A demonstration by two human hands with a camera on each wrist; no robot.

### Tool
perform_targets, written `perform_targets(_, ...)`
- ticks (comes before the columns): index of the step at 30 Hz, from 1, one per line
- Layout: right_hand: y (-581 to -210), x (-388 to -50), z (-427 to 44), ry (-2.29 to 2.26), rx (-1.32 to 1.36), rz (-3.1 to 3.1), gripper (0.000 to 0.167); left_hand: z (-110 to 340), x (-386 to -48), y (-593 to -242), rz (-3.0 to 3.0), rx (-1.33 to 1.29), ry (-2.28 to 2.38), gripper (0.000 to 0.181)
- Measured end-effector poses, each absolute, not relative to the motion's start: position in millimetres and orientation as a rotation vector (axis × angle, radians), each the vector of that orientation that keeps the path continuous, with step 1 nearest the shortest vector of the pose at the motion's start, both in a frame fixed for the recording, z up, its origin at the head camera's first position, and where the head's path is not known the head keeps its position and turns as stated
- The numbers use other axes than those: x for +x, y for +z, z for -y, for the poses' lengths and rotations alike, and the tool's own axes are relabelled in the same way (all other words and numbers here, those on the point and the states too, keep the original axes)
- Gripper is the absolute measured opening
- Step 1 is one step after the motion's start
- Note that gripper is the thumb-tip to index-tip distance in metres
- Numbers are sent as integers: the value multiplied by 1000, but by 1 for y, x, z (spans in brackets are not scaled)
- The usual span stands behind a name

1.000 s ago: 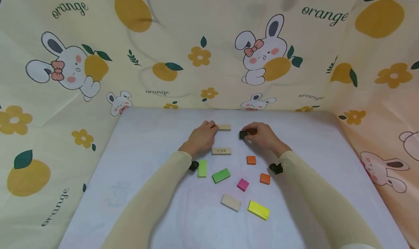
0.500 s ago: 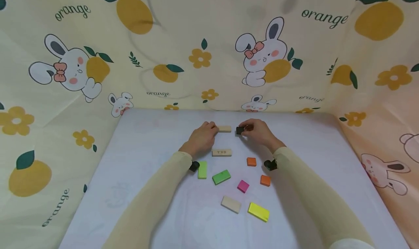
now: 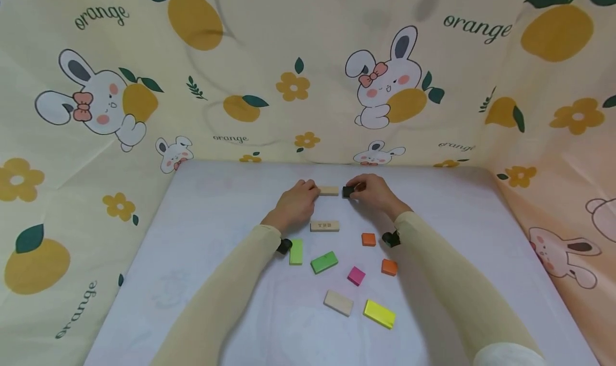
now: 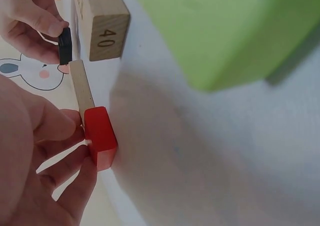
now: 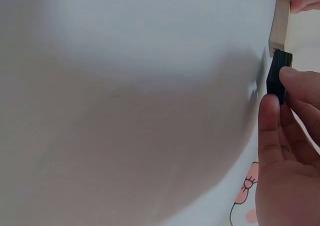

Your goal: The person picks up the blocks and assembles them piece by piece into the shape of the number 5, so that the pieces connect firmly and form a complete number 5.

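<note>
Here, rabbit-print cloth (image 3: 269, 45) walls your white worktop (image 3: 269, 307); your left fingers (image 4: 83, 158) clamp a red block (image 4: 100, 136), your right fingers (image 5: 269, 115) a black block (image 5: 276, 75).

Cream fabric (image 3: 269, 45) printed with rabbits (image 3: 387, 83) and oranges (image 3: 194, 21) hangs behind a white tabletop (image 3: 274, 312).

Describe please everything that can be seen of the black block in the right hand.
The black block is a small, straight-edged piece with flat faces, its material uncertain; faint lines show near one end in the right wrist view. The right hand pinches it over the far part of the white tabletop. It is beside the right end of a plain wooden block, with a narrow gap in the head view. Whether it touches the white tabletop is hard to tell.
</note>
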State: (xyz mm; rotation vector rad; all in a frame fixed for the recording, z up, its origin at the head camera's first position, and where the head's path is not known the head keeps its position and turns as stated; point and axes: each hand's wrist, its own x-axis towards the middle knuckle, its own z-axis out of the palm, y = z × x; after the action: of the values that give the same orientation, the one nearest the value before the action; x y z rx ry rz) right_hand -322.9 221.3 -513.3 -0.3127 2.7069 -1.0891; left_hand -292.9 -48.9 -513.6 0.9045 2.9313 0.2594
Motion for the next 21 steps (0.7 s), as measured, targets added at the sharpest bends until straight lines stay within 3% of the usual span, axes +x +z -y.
perform_targets(21, -520, -327, -207, -1056, -291, -2685, 30, 46, -287, -513, -2942, 882, 234, 36)
